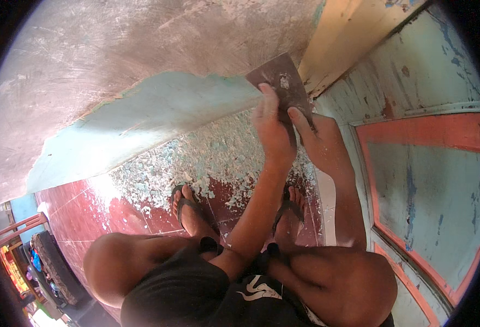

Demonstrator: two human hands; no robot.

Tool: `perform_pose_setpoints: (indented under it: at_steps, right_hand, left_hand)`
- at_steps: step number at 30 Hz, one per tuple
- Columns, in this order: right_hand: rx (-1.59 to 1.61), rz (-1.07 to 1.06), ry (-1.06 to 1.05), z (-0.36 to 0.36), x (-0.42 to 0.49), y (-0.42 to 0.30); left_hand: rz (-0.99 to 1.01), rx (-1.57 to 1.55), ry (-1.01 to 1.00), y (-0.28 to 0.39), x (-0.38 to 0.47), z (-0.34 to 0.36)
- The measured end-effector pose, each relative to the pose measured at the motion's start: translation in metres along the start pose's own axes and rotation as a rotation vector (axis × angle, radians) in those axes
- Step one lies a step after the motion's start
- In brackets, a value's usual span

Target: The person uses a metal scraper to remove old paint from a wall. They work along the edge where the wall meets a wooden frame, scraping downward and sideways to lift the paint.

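Both of my hands grip a broad, dark scraper blade (283,81). My left hand (273,128) lies along its left side, one finger stretched over the flat face. My right hand (324,141) grasps the lower right part, thumb on top; the handle is mostly hidden. The blade's far edge lies at the wall, close to its right-hand corner. Light blue paint (162,100) covers the lower band of the wall. Above a ragged line the bare, brownish plaster (113,53) shows scratch marks.
Paint flakes (207,159) cover the floor along the wall's foot. My sandalled feet stand on red tiles (133,216) at their edge. A yellow post (334,45) and a worn blue-green panelled door (412,196) with orange trim rise at right. Mixed household items (39,265) sit at lower left.
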State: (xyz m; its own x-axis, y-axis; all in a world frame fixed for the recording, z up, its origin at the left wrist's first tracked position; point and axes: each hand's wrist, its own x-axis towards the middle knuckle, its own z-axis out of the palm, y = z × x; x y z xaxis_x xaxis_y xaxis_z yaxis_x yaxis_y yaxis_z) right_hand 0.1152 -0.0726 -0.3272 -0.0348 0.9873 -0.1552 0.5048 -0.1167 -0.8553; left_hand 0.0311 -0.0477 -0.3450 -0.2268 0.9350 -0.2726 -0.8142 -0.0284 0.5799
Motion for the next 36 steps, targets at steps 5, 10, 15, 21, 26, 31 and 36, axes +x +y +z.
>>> perform_pose_setpoints:
  at_steps: [5, 10, 15, 21, 26, 31, 36]
  right_hand:
    - [0.476, 0.200, -0.251, 0.009, 0.002, 0.009]
    - [0.653, 0.341, -0.117, 0.058, 0.001, 0.036]
    - [0.451, 0.060, -0.027, 0.075, 0.018, 0.048]
    - [0.101, 0.088, -0.045, 0.059, 0.032, 0.038]
    - [0.279, -0.086, 0.060, 0.071, 0.036, 0.047]
    - [0.325, -0.006, 0.001, 0.062, 0.036, 0.035]
    - [0.260, -0.053, 0.001, 0.060, 0.036, 0.048]
  left_hand:
    - [-0.076, 0.316, -0.153, 0.014, 0.007, -0.022]
    - [-0.144, 0.412, -0.206, 0.021, 0.020, -0.047]
    - [0.179, 0.592, -0.053, -0.001, 0.034, -0.066]
    - [0.079, 0.446, -0.072, -0.012, 0.044, -0.071]
    - [0.140, 0.365, -0.108, -0.011, 0.048, -0.065]
    - [0.147, 0.391, -0.135, 0.007, 0.041, -0.050]
    - [0.163, 0.433, -0.044, -0.004, 0.037, -0.057]
